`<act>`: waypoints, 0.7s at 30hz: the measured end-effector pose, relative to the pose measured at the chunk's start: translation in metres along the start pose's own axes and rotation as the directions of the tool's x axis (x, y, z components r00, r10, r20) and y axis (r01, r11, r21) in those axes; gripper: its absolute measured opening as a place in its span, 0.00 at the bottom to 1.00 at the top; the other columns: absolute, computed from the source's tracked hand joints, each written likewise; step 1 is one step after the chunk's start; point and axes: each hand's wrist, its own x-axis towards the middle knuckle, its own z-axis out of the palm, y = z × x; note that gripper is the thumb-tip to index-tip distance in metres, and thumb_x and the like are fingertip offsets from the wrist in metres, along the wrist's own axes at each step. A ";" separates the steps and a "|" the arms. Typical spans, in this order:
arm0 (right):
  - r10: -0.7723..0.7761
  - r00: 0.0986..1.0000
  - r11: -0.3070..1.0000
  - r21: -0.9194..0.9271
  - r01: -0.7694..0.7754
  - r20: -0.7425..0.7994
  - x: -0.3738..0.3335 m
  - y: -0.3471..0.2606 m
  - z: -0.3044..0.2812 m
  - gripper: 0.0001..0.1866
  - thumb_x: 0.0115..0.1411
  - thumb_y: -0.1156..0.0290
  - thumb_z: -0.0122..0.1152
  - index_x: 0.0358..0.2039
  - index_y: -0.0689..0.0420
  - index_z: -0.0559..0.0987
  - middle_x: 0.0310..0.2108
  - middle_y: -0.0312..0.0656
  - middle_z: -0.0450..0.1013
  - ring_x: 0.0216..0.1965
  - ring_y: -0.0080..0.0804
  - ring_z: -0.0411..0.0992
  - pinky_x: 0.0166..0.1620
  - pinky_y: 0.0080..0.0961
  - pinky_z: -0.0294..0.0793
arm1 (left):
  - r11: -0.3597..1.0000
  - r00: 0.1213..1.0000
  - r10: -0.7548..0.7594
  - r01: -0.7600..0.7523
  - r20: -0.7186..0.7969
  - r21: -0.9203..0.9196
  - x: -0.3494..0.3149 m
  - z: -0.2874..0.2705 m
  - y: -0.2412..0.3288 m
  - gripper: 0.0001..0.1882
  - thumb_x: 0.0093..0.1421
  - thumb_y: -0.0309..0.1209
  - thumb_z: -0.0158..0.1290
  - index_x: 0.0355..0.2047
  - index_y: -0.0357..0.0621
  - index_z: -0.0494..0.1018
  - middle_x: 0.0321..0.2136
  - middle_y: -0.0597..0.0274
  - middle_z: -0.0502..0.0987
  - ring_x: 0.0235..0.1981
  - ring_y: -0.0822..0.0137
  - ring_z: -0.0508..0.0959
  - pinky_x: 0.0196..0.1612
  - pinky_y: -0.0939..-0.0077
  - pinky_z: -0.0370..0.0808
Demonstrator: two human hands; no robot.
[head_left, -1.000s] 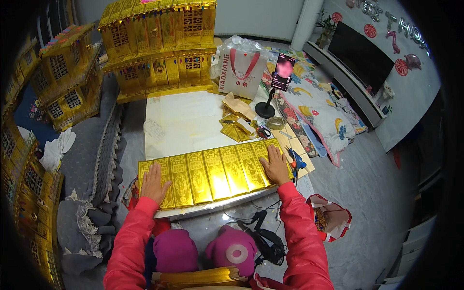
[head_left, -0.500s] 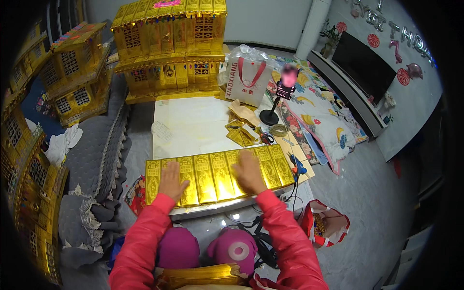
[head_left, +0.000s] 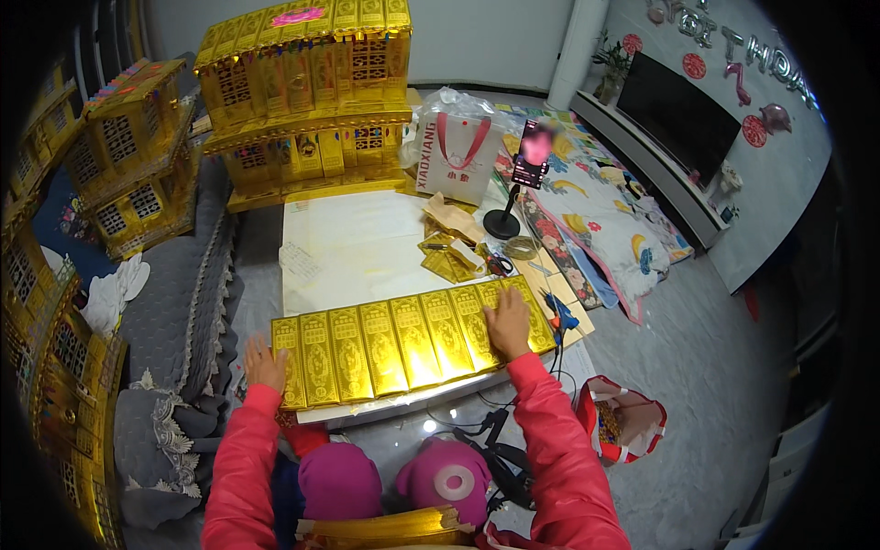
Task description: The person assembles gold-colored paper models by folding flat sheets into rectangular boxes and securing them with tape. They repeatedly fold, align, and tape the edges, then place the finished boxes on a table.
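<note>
Left hand point(head_left: 266, 365) sits at the left end of the gold row, fingers a little apart and grasping nothing; half a second ago it lay over the panels near that end. The right hand point(head_left: 510, 325), fingers spread wide and likewise holding nothing, lies over the panels near the right end, where that earlier frame had it closer to the middle.

Largest nearby is the gold model house point(head_left: 302, 82), behind the white tabletop point(head_left: 348, 247). Along the tabletop's near edge lies the gold row point(head_left: 412, 341), flat, panels side by side as before. Its long axis runs left to right, the right end angled farther from the person. Each narrow panel points the other way, its long axis running from the person toward the far side.

A white paper bag point(head_left: 449, 165) with red handles stands beyond, then a phone point(head_left: 532, 156) on a stand, a tape roll point(head_left: 522, 248) and, smaller, scissors point(head_left: 501, 266).
</note>
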 end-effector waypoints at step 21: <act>0.318 0.856 0.863 0.250 -0.439 0.408 0.014 0.077 -0.019 0.35 0.62 0.42 0.48 0.32 0.69 0.82 0.34 0.64 0.77 0.40 0.57 0.77 0.45 0.44 0.72 | 0.440 0.829 0.003 0.501 0.560 -0.745 0.022 -0.012 -0.111 0.15 0.67 0.31 0.51 0.50 0.35 0.73 0.38 0.63 0.79 0.36 0.71 0.77 0.40 0.76 0.72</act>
